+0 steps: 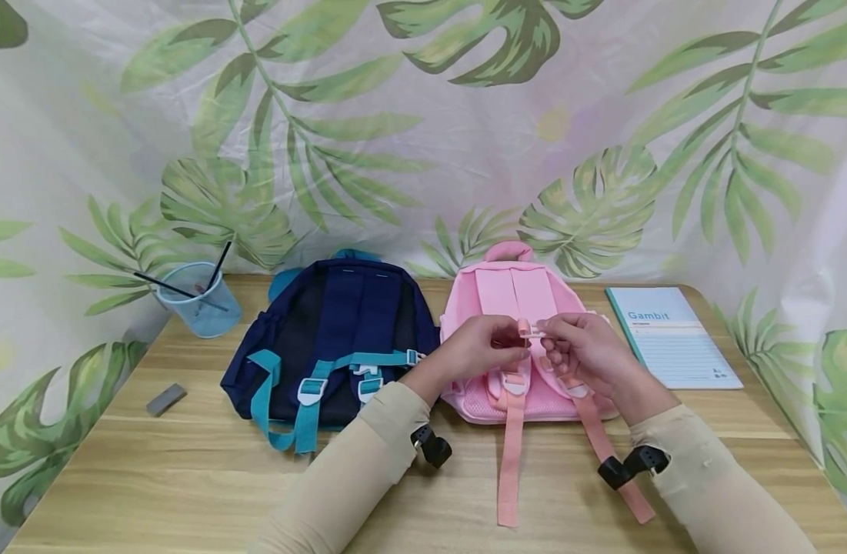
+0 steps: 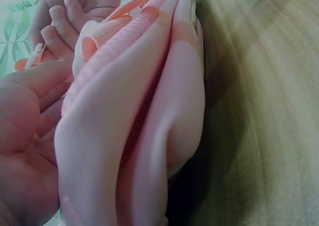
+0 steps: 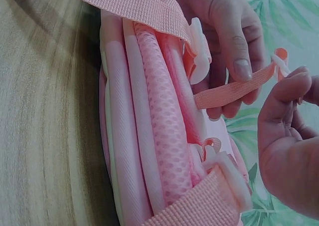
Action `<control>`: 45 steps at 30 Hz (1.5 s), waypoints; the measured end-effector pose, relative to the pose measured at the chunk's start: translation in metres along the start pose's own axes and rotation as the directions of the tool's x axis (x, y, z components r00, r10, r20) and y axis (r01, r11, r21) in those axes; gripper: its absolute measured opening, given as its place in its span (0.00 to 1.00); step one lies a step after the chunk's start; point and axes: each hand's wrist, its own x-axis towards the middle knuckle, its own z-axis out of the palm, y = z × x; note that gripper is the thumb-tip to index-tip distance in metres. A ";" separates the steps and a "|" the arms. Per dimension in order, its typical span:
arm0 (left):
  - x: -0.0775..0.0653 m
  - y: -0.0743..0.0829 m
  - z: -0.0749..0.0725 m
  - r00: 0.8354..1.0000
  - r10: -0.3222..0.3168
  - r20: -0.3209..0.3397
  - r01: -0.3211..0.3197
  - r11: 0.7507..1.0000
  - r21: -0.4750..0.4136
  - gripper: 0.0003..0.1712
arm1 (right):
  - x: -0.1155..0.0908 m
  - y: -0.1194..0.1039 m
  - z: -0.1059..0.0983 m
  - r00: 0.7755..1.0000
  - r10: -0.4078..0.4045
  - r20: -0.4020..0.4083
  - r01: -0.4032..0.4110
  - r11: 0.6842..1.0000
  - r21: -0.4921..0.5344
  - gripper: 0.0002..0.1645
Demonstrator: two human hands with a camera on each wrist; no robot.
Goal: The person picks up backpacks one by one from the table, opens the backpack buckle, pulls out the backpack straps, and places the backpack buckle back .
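A pink backpack [image 1: 488, 288] lies on the table with its shoulder straps facing up. Over its middle, my left hand [image 1: 488, 344] pinches a narrow salmon-coloured strap [image 3: 234, 90] between thumb and fingers. The strap runs up from the bag to a small white plastic buckle [image 3: 280, 64], where its end forms a loop. My right hand [image 1: 589, 350] pinches that buckle between thumb and forefinger, just right of the left hand. Lower on the bag, white adjusters [image 1: 515, 387] hold the shoulder straps' webbing. In the left wrist view the bag's pale side [image 2: 94, 141] hides part of the hands.
Left of the pink bag lies a navy backpack [image 1: 343, 308] with teal straps. A blue mesh cup [image 1: 211, 308] holding black sticks stands at the back left, behind a small grey block [image 1: 166, 400]. A notebook [image 1: 675, 346] lies right. Loose webbing tails [image 1: 509, 469] hang toward the front.
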 end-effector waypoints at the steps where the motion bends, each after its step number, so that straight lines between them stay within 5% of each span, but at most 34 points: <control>1: 0.000 0.000 0.000 1.000 -0.004 -0.004 0.004 1.000 0.000 0.10 | 0.000 0.000 0.000 1.000 -0.002 -0.002 0.002 1.000 -0.001 0.19; 32: 0.001 -0.004 0.004 0.997 -0.073 0.004 0.072 0.994 0.086 0.13 | -0.006 -0.010 -0.003 0.996 -0.094 -0.007 0.094 0.991 0.093 0.23; 40: -0.003 0.008 -0.008 0.993 0.041 -0.115 -0.043 0.999 -0.012 0.24 | -0.007 -0.011 -0.002 0.997 -0.079 -0.002 0.079 0.994 0.077 0.21; 45: -0.002 0.018 -0.014 0.981 0.133 -0.144 -0.131 0.991 0.020 0.21 | -0.006 -0.009 -0.001 0.998 -0.067 -0.010 0.068 0.997 0.036 0.19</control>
